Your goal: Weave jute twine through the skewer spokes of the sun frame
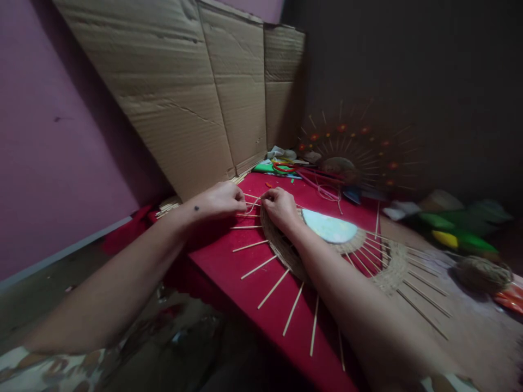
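Observation:
A half-round piece of thin wooden sticks (pixel 273 289) fans out over the red cloth. Around the sticks curves a woven twine band (pixel 391 268), and a pale blue half-disc (pixel 330 226) sits at the centre. My left hand (pixel 226 198) is closed in a pinch by the far-left stick tips, on a strand of twine (pixel 254 206) running toward the other hand. My right hand (pixel 281 207) presses thumb and fingers together on the band's left end, and its forearm hides part of the piece.
Large cardboard (pixel 171 81) stands behind the table's red cloth (pixel 229 267). Red-handled scissors (pixel 283 167) lie at the back. A second stick fan with orange flowers (pixel 341 129) stands at the dark wall. To the right are a twine ball (pixel 483 273) and green packets (pixel 469 238).

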Motion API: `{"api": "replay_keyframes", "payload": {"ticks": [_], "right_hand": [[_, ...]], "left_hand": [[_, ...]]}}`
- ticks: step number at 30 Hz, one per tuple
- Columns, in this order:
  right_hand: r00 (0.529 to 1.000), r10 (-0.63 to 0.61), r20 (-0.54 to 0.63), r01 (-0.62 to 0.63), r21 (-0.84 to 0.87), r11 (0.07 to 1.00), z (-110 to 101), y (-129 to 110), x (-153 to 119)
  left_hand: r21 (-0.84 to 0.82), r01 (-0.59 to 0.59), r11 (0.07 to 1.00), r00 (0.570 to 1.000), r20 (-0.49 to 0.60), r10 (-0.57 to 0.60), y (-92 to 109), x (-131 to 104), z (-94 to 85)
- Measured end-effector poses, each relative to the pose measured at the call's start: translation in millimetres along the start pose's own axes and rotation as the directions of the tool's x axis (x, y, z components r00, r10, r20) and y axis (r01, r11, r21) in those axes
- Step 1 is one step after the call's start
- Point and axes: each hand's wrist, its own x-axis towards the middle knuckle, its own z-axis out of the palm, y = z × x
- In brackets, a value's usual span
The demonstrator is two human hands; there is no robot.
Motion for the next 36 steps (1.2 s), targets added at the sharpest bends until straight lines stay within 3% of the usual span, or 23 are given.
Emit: {"api": "replay_keyframes", "payload": {"ticks": [4,8,11,16,19,22,26,28,30,32,33,35,36], "right_hand": [[1.000,0.001,-0.010,0.000,0.012,1.000,0.8,0.3,0.7],[0.998,0.014,-0.053,-0.012,0.038,0.999,3.0,2.5,1.1],[0.997,-0.002,-0.079,0.009,0.086,0.996,4.7,4.3,1.6],[0.999,-0.046,-0.012,0.048,0.229,0.972,3.6,5.2,2.9],[1.000,-0.006,-0.018,0.011,0.271,0.962,0.3,4.5,2.7],[0.996,0.065,-0.060,-0.038,0.377,0.925,-3.5,1.6,2.4],[0.991,0.133,-0.015,-0.099,0.590,0.802,-9.7,-8.6,2.2],[0.975,0.204,0.089,-0.199,0.757,0.623,-13.6,-14.2,1.6],[0.940,0.275,0.201,-0.301,0.866,0.398,-17.7,-17.1,0.6],[0.908,0.326,0.262,-0.353,0.898,0.261,-21.5,-16.5,-1.2],[0.902,0.341,0.267,-0.362,0.897,0.255,-23.2,-15.2,-2.4],[0.889,0.358,0.287,-0.381,0.897,0.226,-26.4,-11.7,-5.9],[0.885,0.359,0.296,-0.388,0.896,0.217,-28.1,-10.1,-8.2]], "left_hand": [[-0.205,-0.010,0.979,0.993,0.115,0.034,1.0,-0.9,10.8],[-0.166,-0.083,0.983,0.979,0.172,0.112,3.1,-0.7,18.0],[-0.162,-0.148,0.976,0.969,0.175,0.176,4.6,2.1,20.7],[-0.327,-0.099,0.940,0.976,0.154,0.156,5.3,5.0,23.7],[-0.402,-0.094,0.911,0.971,0.167,0.174,5.1,3.2,21.6],[-0.321,-0.166,0.933,0.954,0.188,0.234,4.8,1.9,18.4],[-0.104,-0.296,0.950,0.939,0.149,0.309,8.1,1.7,18.5],[-0.056,-0.335,0.941,0.932,0.128,0.340,11.5,1.4,17.7],[-0.027,-0.390,0.921,0.903,0.188,0.388,13.9,2.1,13.6],[0.012,-0.400,0.916,0.895,0.222,0.388,13.5,5.9,6.4],[0.044,-0.382,0.923,0.910,0.189,0.368,12.0,9.5,2.5],[0.110,-0.316,0.942,0.948,0.007,0.317,6.5,19.9,-3.4],[0.138,-0.302,0.943,0.948,-0.065,0.313,3.2,26.2,-4.8]]}}
